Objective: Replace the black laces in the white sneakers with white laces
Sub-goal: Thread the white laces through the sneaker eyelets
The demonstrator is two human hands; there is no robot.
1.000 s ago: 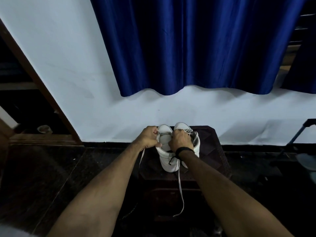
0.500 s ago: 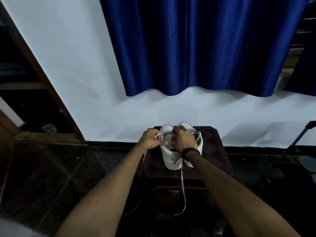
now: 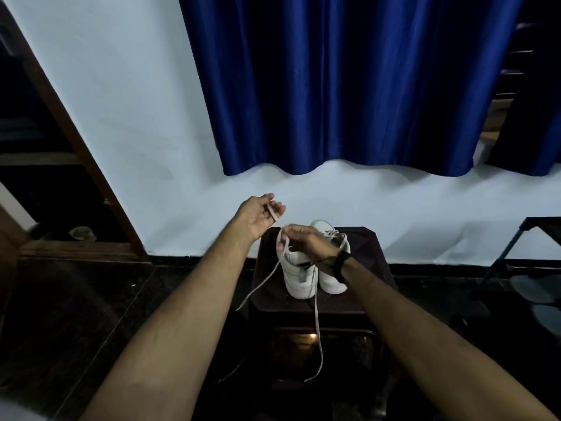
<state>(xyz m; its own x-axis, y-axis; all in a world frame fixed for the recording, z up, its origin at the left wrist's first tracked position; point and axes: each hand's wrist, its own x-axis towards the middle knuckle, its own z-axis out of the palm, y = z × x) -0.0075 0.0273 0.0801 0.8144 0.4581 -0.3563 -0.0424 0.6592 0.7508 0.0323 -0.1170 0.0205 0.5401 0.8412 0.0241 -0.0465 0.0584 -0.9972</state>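
Left hand (image 3: 258, 215) has risen off the sneakers (image 3: 315, 268), fingers half-curled round the white lace (image 3: 274, 215). Right hand (image 3: 303, 240) pinches it above the collar. Sneakers sit on dark stool (image 3: 373, 275). Pull evenly; avoid twisting.

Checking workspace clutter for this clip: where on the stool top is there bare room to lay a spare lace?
The dark stool shows bare patches left of the white sneakers, crossed by the white lace, in front of the toes, and right of the pair, partly under the right forearm. The back is crowded by the left hand and right hand.
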